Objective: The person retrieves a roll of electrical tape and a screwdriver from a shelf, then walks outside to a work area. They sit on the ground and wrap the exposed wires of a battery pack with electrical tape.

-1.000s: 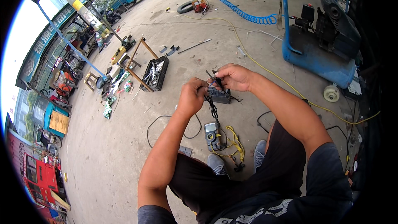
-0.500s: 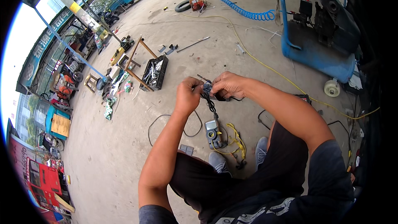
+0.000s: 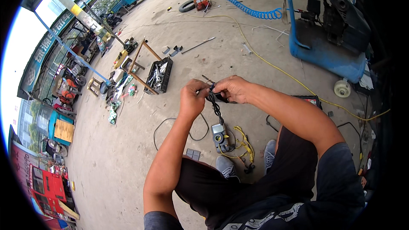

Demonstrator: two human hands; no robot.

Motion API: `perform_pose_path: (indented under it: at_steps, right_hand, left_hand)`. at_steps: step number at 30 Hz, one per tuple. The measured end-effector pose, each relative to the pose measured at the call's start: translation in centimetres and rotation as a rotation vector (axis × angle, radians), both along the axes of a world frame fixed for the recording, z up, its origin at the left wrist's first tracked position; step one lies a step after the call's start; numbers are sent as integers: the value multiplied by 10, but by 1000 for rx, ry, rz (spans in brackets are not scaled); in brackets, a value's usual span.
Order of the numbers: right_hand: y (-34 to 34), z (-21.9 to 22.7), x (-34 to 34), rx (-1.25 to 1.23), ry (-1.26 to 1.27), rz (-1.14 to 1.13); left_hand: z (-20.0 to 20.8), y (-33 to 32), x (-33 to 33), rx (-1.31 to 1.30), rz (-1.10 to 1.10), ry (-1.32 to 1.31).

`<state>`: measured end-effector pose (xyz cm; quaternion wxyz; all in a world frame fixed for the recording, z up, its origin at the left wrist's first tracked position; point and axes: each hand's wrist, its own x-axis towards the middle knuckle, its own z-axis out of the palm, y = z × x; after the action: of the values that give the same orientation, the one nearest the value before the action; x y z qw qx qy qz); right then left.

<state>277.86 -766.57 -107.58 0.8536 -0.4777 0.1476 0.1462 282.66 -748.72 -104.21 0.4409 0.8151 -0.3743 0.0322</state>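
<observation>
My left hand (image 3: 194, 96) and my right hand (image 3: 233, 89) meet in front of me above the concrete floor, fingertips pinched close together. Between them is a black cable (image 3: 216, 107), whose looped length hangs down from my fingers. A thin dark end (image 3: 207, 78) pokes out above the left fingertips. Under my right fingers shows a dark piece (image 3: 220, 98), too covered to make out. Below the cable, near my feet, a grey multimeter (image 3: 219, 137) rests on the ground. Yellow leads (image 3: 247, 145) lie tangled beside it.
At left front stands a black crate of tools (image 3: 159, 76) by a wooden frame (image 3: 152, 51). A blue air compressor (image 3: 326, 55) occupies the right, with a coiled blue hose (image 3: 255, 13). A yellow hose (image 3: 272, 63) crosses the floor. Farther off lies a tire (image 3: 187, 6).
My right fingers have shifted slightly on the cable, and a cord that stuck out to the right of that hand no longer shows. The left hand stays nearly in place.
</observation>
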Motion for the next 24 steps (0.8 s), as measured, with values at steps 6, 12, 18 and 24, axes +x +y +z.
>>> perform_pose_path:
  at_steps: [6,12,18,24]
  right_hand:
    - [0,-4,0,8,-14,-2]
    - [-2,-7,1,81,-24,19]
    - [-3,-6,0,124,-60,30]
    - [-3,-3,-2,140,-100,39]
  left_hand:
    - [-2,-1,1,-4,-11,-21]
    - [-7,1,4,-35,-11,62]
    - [-9,0,6,-184,-15,325]
    - [1,1,2,-167,-1,438]
